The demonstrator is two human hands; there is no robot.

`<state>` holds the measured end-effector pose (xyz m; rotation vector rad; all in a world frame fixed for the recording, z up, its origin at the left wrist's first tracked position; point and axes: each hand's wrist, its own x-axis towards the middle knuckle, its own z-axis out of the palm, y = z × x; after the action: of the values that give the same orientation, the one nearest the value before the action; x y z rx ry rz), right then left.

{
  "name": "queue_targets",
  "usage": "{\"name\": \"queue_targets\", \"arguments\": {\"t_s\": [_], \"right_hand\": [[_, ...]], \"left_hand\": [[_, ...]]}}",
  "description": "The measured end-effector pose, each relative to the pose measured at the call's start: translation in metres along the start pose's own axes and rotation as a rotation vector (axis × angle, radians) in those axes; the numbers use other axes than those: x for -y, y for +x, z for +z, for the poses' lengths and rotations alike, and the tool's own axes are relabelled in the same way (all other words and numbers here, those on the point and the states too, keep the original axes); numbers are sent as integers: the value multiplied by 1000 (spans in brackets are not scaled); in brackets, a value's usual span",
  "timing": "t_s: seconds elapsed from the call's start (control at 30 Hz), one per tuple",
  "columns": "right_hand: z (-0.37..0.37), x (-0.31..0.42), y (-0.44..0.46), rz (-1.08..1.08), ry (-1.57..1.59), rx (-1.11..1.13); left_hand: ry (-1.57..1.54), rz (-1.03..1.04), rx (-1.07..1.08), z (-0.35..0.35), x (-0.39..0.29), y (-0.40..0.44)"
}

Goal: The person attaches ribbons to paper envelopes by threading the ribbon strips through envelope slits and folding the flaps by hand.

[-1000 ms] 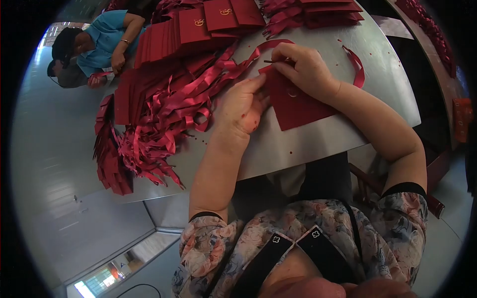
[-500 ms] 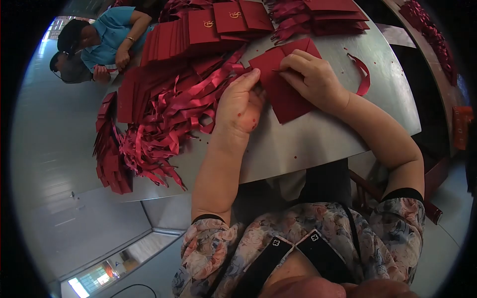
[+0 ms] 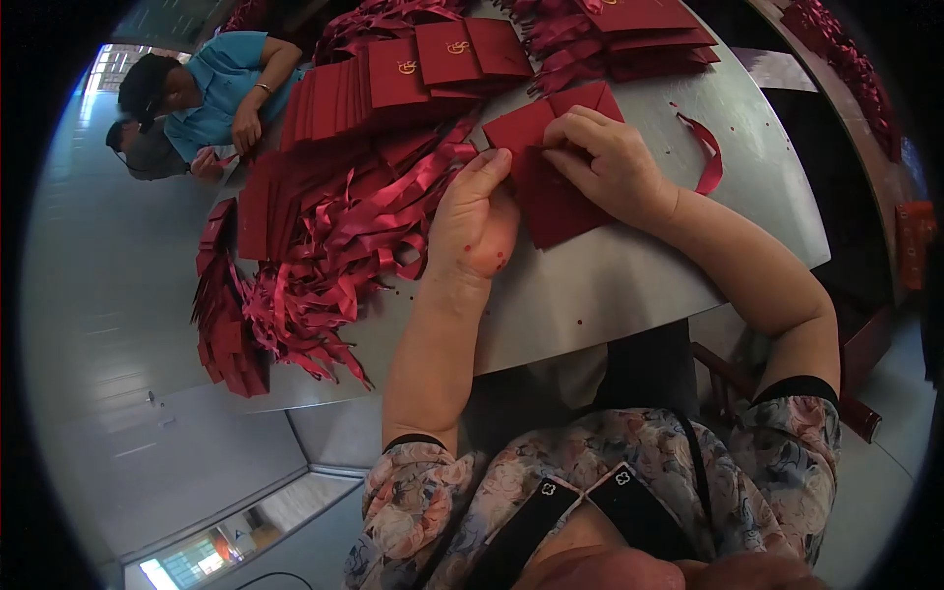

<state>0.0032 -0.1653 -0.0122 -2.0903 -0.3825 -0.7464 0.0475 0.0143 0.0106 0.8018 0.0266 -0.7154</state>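
A flat, dark red paper gift bag (image 3: 565,211) lies at a slant over the metal table. My left hand (image 3: 479,211) grips its left edge, thumb on top and fingers partly hidden beneath. Over the bag's upper part, the thumb and forefinger of my right hand (image 3: 615,167) are pinched together; whatever is between them is hidden. Left of my left hand is a heap of glossy red ribbons (image 3: 334,246) hanging from stacked bags. A loose curl of red ribbon (image 3: 708,162) rests to the right of my right hand.
Red bags with gold lettering (image 3: 447,54) lie stacked at the back, more (image 3: 659,39) at the back right. A small pile of red pieces (image 3: 231,334) sits at the left. Tiny red dots dot the metal table (image 3: 551,305). A co-worker in a blue shirt (image 3: 231,84) works at the far left.
The bag and both hands appear slightly lower and farther left, along with a small shift of the whole view. A small dark red tip at my right fingertips is no longer visible.
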Motion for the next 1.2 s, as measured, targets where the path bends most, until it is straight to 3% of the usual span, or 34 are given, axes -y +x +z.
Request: {"name": "queue_targets", "arguments": {"t_s": [0.47, 0.53, 0.73, 0.93, 1.2], "right_hand": [[0, 6, 2, 38, 146, -52], [-1, 7, 4, -77, 35, -54], [4, 12, 6, -142, 74, -47], [0, 13, 12, -63, -92, -145], [-2, 19, 12, -108, -42, -120]], "left_hand": [[-15, 82, -37, -5, 2, 6], [-31, 79, -25, -7, 3, 6], [-39, 121, -18, -4, 6, 3], [-33, 100, 0, 4, 6, -1], [-55, 105, -2, 6, 6, -2]]}}
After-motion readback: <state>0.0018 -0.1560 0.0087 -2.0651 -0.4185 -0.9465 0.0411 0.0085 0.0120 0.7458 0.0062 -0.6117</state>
